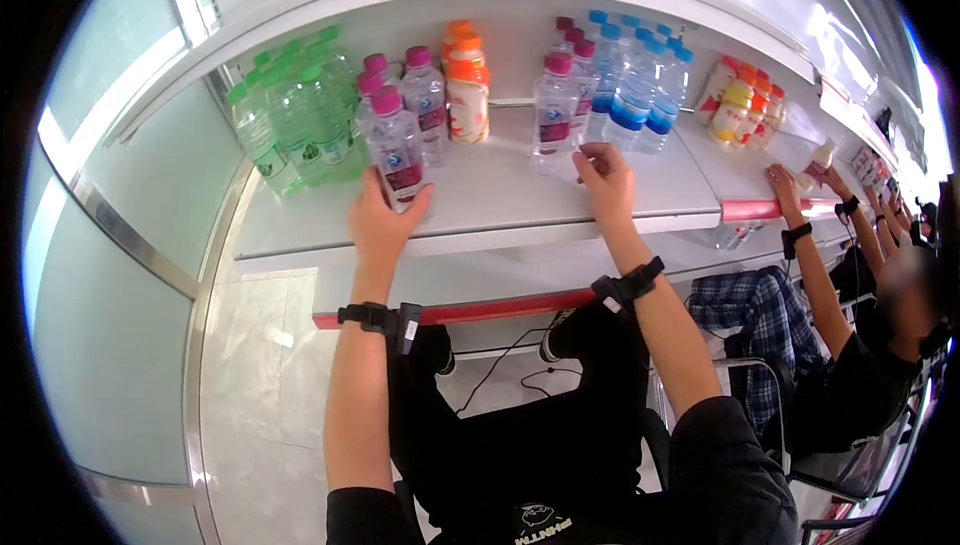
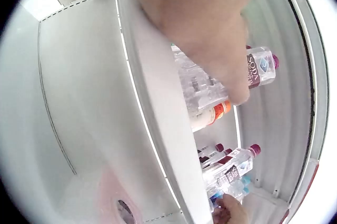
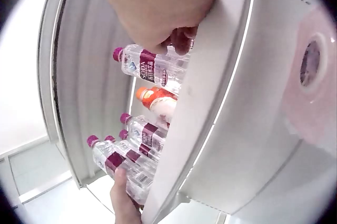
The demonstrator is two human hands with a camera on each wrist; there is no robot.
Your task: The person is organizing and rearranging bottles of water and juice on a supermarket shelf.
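My left hand (image 1: 382,220) grips the lower part of a clear soda water bottle (image 1: 398,150) with a purple cap and label, its thumb on the right side. That bottle stands upright at the front of a purple-capped group on the shelf, and its label shows in the right wrist view. In the left wrist view my own hand hides much of it. My right hand (image 1: 608,185) is beside the base of another purple-capped bottle (image 1: 553,117), fingers loosely bent and nothing held. This second bottle leads a row farther right.
Green-capped bottles (image 1: 313,110) crowd the left end of the shelf (image 1: 480,195). Orange-capped bottles (image 1: 467,95) stand between the purple-capped groups. Blue-capped bottles (image 1: 632,90) are right of my right hand. Another person's hand (image 1: 785,188) rests at the shelf edge farther right.
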